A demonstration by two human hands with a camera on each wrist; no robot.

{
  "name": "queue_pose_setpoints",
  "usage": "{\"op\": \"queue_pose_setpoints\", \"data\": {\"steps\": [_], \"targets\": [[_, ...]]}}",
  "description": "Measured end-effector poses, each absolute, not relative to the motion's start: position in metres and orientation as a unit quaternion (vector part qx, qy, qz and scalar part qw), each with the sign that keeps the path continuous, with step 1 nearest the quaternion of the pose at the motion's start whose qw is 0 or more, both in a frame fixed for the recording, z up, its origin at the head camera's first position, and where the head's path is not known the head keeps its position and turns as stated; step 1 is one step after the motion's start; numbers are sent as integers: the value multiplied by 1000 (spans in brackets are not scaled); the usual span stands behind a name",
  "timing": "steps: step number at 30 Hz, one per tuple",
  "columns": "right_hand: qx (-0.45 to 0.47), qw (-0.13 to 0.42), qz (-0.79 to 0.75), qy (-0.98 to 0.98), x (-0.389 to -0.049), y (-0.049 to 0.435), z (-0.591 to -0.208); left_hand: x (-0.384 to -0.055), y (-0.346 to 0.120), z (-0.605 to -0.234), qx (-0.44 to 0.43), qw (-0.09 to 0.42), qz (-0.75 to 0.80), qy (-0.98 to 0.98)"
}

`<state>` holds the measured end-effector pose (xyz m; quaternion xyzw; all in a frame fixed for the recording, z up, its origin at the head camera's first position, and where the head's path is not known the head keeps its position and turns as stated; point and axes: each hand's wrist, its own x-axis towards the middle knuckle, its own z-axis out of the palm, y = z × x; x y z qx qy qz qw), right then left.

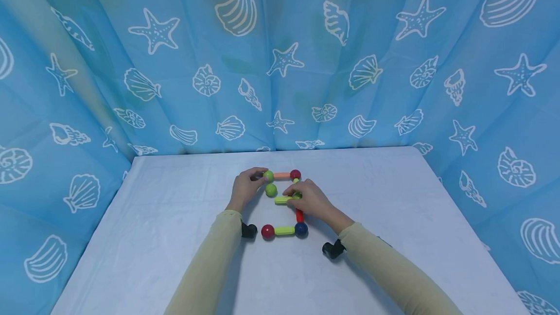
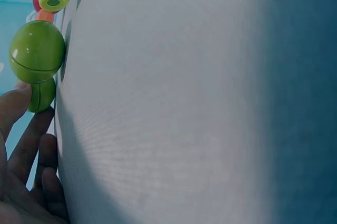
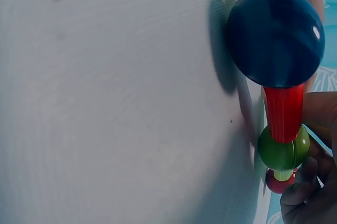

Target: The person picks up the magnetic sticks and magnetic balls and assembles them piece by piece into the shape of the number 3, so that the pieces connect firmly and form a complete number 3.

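Observation:
My left hand [image 1: 246,187] pinches a green ball [image 1: 269,176] between thumb and fingers at the left end of an orange rod [image 1: 282,176]. That rod runs to a red ball [image 1: 295,174]. Just in front of the pinched ball lies a second green ball [image 2: 37,51], apart from the rods. With thumb and fingers, my right hand [image 1: 312,201] holds another green ball [image 3: 284,149], partly hidden in the head view. From it a yellow-green rod [image 1: 283,200] points left and a red rod [image 3: 285,113] leads to a dark blue ball [image 3: 276,36].
Nearest me, a yellow-green rod [image 1: 284,231] joins the blue ball to a red ball [image 1: 268,231]. Black wrist cameras sit under the left sleeve [image 1: 212,256] and right sleeve [image 1: 389,266]. A blue shell-patterned curtain [image 1: 284,91] borders the white table [image 1: 175,198].

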<state>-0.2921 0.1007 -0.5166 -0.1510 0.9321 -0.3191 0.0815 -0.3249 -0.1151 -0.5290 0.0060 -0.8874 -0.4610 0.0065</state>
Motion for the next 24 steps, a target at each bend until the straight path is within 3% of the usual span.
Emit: {"op": "queue_pose_setpoints", "data": {"steps": [24], "targets": [[-132,53,-357,923,-285,126,-516,-326,-114,-530,10,5,-458,-889]]}}
